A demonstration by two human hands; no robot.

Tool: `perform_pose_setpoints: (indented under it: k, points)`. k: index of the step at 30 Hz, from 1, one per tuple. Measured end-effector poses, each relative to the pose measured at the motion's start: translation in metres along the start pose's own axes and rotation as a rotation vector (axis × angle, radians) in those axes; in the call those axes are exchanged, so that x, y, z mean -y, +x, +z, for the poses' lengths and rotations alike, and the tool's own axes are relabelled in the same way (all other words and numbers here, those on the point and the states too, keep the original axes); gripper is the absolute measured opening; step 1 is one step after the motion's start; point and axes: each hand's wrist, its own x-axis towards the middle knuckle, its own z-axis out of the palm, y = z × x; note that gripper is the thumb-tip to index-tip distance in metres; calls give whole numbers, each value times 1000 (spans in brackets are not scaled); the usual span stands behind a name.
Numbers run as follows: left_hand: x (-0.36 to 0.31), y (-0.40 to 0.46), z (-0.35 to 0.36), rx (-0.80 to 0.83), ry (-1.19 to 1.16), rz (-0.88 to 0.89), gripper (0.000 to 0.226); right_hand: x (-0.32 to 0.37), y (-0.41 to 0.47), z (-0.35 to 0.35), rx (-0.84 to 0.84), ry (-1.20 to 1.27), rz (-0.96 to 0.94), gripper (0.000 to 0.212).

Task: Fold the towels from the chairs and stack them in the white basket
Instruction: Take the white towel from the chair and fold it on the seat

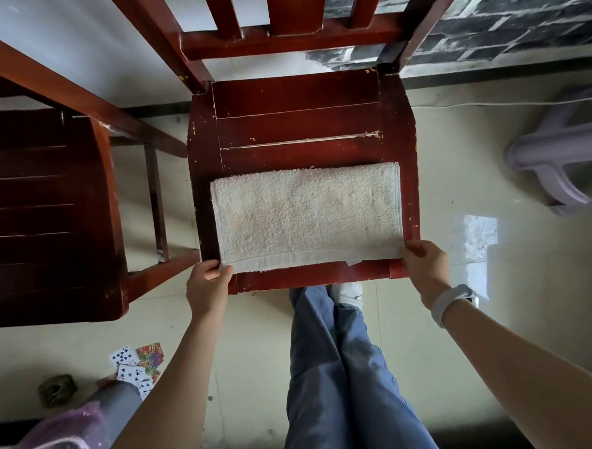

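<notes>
On the chair seat [299, 121] lies the towel [307, 213], folded flat; my left hand [206, 280] and right hand [425, 264] pinch its near corners. Soft, light terry, I judge: it will sag, so corners suit. Far seat boards bare; another chair [44, 217] crowds left.

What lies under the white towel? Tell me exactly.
The white towel lies flat on the red wooden chair seat, with the left hand and right hand pinching its near corners. Whatever the seat holds beneath the towel is covered.
</notes>
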Motion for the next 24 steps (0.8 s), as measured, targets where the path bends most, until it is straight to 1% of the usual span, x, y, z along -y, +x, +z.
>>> perform_pose_setpoints:
  k: [1,2,3,4,5,6,8,10,11,13,16,17,20,24]
  points:
    - [-2,-1,-1,-12,51,19,28,1,0,0,-18,0,9,26]
    - [-4,-1,-1,-45,102,81,31,2,-2,0,-49,4,4,27]
    - [-6,-2,-2,-86,182,200,34,4,-4,0,-101,-16,-42,26]
    - [-6,-3,-1,-122,286,349,36,6,-8,1,-164,-87,-150,26]
    - [-12,-9,2,-160,408,493,36,11,-13,4,-209,-194,-311,29]
    - [-16,-13,8,-188,528,628,37,17,-19,8,-215,-298,-484,36]
    - [-33,-20,24,-153,702,852,41,33,-25,24,-158,-446,-800,48]
    - [-49,-17,45,-90,792,993,45,53,-21,47,-78,-593,-1002,55]
    - [-56,-12,54,-74,819,1035,47,62,-17,60,-62,-655,-1076,56]
    - [-64,-2,71,-54,859,1099,51,78,-8,84,-70,-693,-1213,55]
    - [-64,10,92,-70,923,1178,54,82,11,107,-85,-720,-1340,43]
    - [-62,14,96,-82,936,1175,55,80,16,111,-107,-741,-1352,40]
    - [-49,27,97,-95,993,1120,58,69,24,111,-148,-828,-1289,50]
    - [-38,38,83,-116,1043,1030,64,54,43,95,-200,-924,-1268,48]
